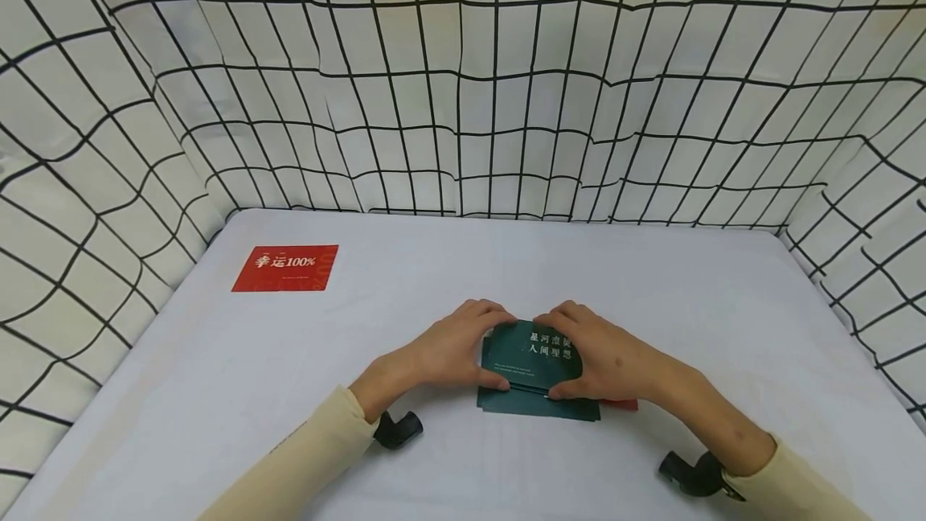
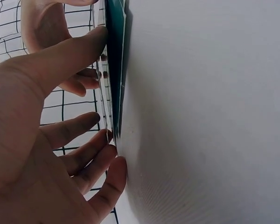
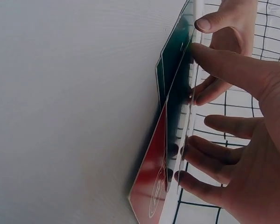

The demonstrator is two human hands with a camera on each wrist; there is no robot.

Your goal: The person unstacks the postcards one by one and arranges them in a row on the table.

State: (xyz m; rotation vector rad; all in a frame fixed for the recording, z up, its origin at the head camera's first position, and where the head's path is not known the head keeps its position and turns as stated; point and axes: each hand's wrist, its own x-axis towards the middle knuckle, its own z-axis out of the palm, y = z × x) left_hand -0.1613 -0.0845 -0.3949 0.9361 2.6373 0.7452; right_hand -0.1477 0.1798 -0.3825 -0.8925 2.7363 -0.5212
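Near the middle of the table, both hands hold a green card (image 1: 524,352) with white lettering by its sides, thumbs at the near edge and fingers at the far edge. My left hand (image 1: 459,352) has the left end, my right hand (image 1: 615,356) the right end. At least one more green card (image 1: 535,404) lies under it, poking out toward me, slightly askew. From below the right hand peeks the corner of a red card (image 1: 624,405); the right wrist view shows more of this red card (image 3: 149,182), slanting under the green ones. How many cards are held is unclear.
Another red card (image 1: 285,268) with white print lies flat at the back left of the white table (image 1: 405,256). White walls with a black grid net (image 1: 495,103) rise at the back and both sides. Black wrist devices (image 1: 398,428) sit under both forearms.
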